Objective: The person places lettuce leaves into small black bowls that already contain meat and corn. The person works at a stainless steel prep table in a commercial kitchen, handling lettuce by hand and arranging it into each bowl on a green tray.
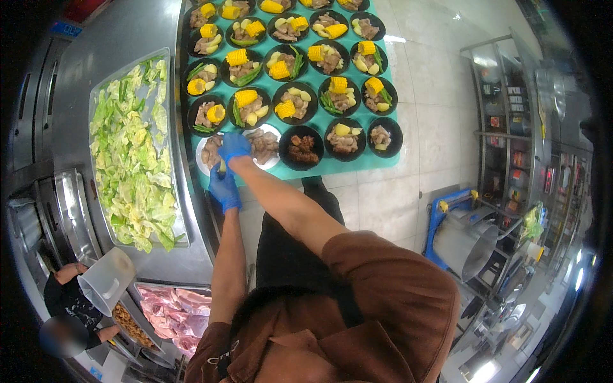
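My left hand (223, 191), in a blue glove, is at the near edge of a white plate (200, 161) of sliced cooked meat. Its fingers close around a small pale yellow piece (221, 167), perhaps potato. Just beyond it my right hand (235, 145), also blue-gloved, reaches over the same plate; its fingertips point down and are hidden. To its right, a second white plate (273, 160) holds more meat (263, 144). Next to that stands a black bowl (301, 165) with darker browned meat (302, 148).
Rows of black bowls (295, 119) with meat, corn and beans cover the green table (377, 165). Left are a tray of chopped cabbage (131, 159) and, nearer, raw meat (175, 313). Another person (70, 300) handles a white tub (108, 279). A large pot (469, 242) stands right.
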Demonstrator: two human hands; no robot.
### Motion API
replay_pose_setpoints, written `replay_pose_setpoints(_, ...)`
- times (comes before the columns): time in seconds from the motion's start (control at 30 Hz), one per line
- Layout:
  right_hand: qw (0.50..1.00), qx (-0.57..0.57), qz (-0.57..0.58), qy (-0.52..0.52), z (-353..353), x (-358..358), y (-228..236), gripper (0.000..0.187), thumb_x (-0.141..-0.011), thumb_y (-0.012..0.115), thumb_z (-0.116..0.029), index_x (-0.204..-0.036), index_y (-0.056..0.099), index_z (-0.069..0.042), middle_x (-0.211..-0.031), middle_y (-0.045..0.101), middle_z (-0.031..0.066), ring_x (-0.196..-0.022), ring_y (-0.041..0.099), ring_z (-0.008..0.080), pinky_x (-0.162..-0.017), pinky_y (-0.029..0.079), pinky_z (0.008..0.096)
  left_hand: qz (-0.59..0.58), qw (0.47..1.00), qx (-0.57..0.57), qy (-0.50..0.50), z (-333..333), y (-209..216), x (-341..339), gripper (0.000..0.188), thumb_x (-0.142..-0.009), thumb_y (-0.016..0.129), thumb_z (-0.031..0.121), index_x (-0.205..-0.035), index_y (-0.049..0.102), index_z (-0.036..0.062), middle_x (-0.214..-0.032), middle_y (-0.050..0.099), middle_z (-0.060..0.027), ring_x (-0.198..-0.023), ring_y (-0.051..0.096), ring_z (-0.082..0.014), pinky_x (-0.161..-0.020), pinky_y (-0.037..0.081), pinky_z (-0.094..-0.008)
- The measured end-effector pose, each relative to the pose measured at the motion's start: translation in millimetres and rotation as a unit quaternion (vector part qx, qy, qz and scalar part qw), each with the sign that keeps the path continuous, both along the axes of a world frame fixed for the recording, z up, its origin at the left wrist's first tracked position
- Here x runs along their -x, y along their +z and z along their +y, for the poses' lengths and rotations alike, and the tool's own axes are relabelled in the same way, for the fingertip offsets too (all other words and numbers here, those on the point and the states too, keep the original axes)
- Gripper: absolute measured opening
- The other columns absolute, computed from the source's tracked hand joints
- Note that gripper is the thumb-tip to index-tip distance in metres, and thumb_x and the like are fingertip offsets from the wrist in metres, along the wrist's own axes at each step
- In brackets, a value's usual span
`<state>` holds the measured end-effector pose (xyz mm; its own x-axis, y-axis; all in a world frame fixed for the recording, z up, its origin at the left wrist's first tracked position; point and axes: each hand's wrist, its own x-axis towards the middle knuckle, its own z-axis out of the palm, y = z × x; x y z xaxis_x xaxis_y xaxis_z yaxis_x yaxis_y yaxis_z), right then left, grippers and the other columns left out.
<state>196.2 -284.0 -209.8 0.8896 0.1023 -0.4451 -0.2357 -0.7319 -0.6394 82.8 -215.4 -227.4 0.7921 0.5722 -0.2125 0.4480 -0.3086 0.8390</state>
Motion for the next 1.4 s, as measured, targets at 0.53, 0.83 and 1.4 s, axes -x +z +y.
replay_pose_setpoints(0.53, 0.920, -0.352, -0.052, -0.166, -172.6, -7.1, 46.6, 0.028, -0.079, 0.074, -0.014, -0.102, 0.065, -0.001, -0.095, 0.068, 0.0085, -0.080, 0.062, 0.0168, -0.073, 0.051, 0.0323, -0.089, 0.988, 0.101, 0.069, -13.6, 41.4, -8.3, 0.031, -0.087, 0.069, 0.010, -0.113, 0.062, -0.0032, -0.073, 0.054, 0.0013, -0.062, 0.049, -0.0075, -0.055, 0.042, -0.0242)
replay_pose_setpoints(0.83, 0.931, 0.178, -0.303, 0.099, -425.4, -34.9, 73.7, 0.030, -0.078, 0.070, -0.020, -0.106, 0.067, -0.012, -0.105, 0.064, 0.0100, -0.097, 0.062, 0.0290, -0.080, 0.052, 0.0391, -0.064, 0.989, 0.084, 0.101, -43.9, 63.3, 15.1, 0.030, -0.087, 0.070, 0.011, -0.115, 0.064, 0.0020, -0.076, 0.057, 0.0011, -0.065, 0.050, -0.0065, -0.057, 0.044, -0.0236)
replay_pose_setpoints(1.4, 0.959, 0.103, -0.241, -0.109, -459.1, -21.4, 5.5, 0.027, -0.080, 0.071, -0.029, -0.096, 0.068, -0.007, -0.093, 0.067, 0.0160, -0.090, 0.062, 0.0356, -0.080, 0.050, 0.0449, -0.064, 0.990, 0.083, 0.099, -152.2, 99.4, -5.2, 0.029, -0.086, 0.071, 0.010, -0.113, 0.064, 0.0017, -0.077, 0.058, 0.0010, -0.063, 0.051, -0.0064, -0.055, 0.043, -0.0222)
